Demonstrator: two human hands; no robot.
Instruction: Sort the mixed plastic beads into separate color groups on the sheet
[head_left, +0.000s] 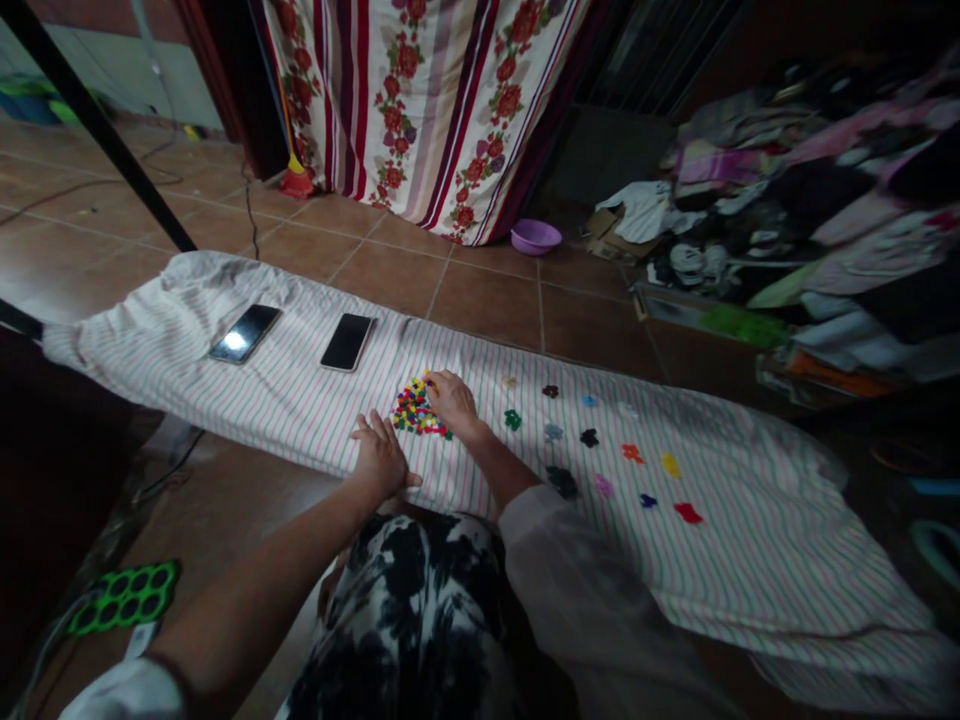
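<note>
A mixed pile of small coloured pieces (412,412) lies on a striped cloth (300,410). At the pile's upper right edge, my right hand (453,400) has its fingertips pinched together; what is between them is too small to make out. My left hand (379,460) rests on the cloth just left of and nearer than the pile, fingers spread, holding nothing. To the right, similar pieces lie in little one-colour groups, among them green pieces (512,419), black pieces (589,438), orange pieces (632,454), yellow pieces (670,464) and red pieces (688,513).
Two phones, a left phone (246,333) and a right phone (347,342), lie on the cloth left of the pile. Beyond are a flowered curtain (435,110), a broom (297,178) and a purple basin (535,237). Heaped clothes (825,200) fill the far right.
</note>
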